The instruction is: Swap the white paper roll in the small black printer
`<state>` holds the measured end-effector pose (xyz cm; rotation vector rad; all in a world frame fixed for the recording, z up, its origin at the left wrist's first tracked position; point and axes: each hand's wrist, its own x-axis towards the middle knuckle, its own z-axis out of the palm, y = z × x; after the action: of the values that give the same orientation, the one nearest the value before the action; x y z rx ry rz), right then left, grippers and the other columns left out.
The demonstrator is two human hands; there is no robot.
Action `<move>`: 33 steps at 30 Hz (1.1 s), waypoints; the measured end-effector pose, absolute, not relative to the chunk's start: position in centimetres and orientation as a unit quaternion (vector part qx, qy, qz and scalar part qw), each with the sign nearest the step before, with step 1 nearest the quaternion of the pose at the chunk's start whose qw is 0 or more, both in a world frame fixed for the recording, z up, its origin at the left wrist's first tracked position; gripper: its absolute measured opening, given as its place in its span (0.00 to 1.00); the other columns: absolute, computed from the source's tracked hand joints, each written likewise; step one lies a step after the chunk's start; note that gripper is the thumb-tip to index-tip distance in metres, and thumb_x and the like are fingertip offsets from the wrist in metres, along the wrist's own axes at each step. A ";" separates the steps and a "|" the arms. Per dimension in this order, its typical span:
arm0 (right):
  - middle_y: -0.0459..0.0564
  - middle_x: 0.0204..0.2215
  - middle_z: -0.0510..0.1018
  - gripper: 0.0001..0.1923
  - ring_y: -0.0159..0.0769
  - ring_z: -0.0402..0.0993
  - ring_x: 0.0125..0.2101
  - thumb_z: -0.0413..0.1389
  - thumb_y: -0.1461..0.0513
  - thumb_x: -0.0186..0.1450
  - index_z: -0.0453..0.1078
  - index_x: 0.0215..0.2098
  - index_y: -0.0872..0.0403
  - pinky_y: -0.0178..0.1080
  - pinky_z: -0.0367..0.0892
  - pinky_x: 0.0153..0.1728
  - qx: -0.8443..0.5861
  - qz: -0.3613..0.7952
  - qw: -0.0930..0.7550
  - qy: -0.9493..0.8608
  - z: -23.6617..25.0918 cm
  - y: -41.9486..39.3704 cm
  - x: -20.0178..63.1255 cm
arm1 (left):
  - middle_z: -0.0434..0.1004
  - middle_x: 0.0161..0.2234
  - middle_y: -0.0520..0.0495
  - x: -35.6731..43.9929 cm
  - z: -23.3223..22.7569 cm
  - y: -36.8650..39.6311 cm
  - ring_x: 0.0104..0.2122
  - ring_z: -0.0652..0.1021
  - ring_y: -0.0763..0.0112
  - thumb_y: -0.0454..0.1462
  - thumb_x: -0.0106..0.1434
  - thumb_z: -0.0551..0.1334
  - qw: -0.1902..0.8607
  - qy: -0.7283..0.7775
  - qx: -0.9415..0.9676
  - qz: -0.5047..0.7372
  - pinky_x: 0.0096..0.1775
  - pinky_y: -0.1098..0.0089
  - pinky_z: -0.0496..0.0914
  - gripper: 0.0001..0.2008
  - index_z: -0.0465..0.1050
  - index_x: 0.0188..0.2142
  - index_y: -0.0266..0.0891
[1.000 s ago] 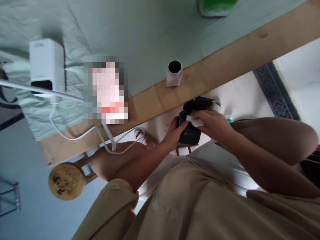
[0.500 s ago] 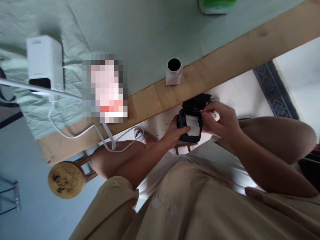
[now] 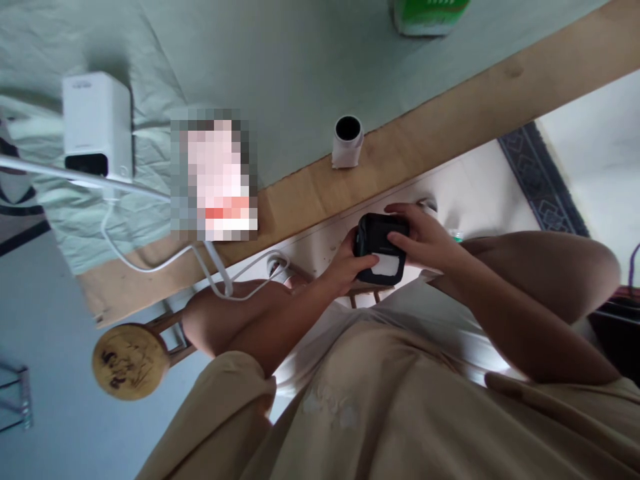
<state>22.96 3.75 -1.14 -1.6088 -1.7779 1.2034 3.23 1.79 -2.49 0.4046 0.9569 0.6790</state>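
A small black box-like device (image 3: 376,248) with a strip of white paper showing at its lower edge sits between both my hands, below the table's edge and above my lap. My left hand (image 3: 346,265) grips its left side from below. My right hand (image 3: 423,239) lies over its lid, fingers pressing on top, and the lid is down.
A wooden table edge (image 3: 450,130) runs diagonally, covered by a pale green cloth (image 3: 280,60). On it stand a white cube device (image 3: 98,127) with white cables (image 3: 150,267), a small white roll (image 3: 348,141) and a green-and-white pack (image 3: 429,15). A round stool (image 3: 130,360) stands lower left.
The black device's lid was up with white paper visible inside; my right hand has pushed the lid down, and it now rests on top.
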 end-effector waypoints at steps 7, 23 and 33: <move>0.62 0.53 0.75 0.43 0.48 0.76 0.49 0.58 0.37 0.59 0.64 0.61 0.56 0.51 0.75 0.50 -0.551 0.453 0.185 -0.676 -1.4 3.8 22.1 | 0.75 0.44 0.46 2.9 -2.4 1.6 0.40 0.76 0.68 0.48 0.49 0.76 0.790 0.471 0.202 0.337 0.40 0.67 0.72 0.34 0.68 0.52 0.41; 0.61 0.54 0.75 0.39 0.46 0.75 0.50 0.57 0.41 0.61 0.62 0.62 0.55 0.51 0.73 0.52 -0.554 0.400 0.197 -0.702 -1.4 3.6 21.5 | 0.79 0.39 0.48 3.3 -1.9 1.7 0.36 0.79 0.68 0.51 0.51 0.74 0.781 0.478 0.150 0.373 0.37 0.69 0.74 0.30 0.72 0.48 0.41; 0.61 0.57 0.73 0.36 0.50 0.73 0.53 0.55 0.46 0.64 0.61 0.64 0.54 0.53 0.72 0.52 -0.562 0.374 0.157 -0.721 0.2 1.6 22.5 | 0.82 0.37 0.43 4.5 -2.0 0.7 0.37 0.82 0.62 0.50 0.60 0.65 0.766 0.513 0.091 0.376 0.42 0.63 0.76 0.18 0.77 0.40 0.37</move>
<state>22.52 1.64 0.22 -1.6092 -2.0619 1.0692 4.47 0.67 -2.05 0.1983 1.1150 0.8174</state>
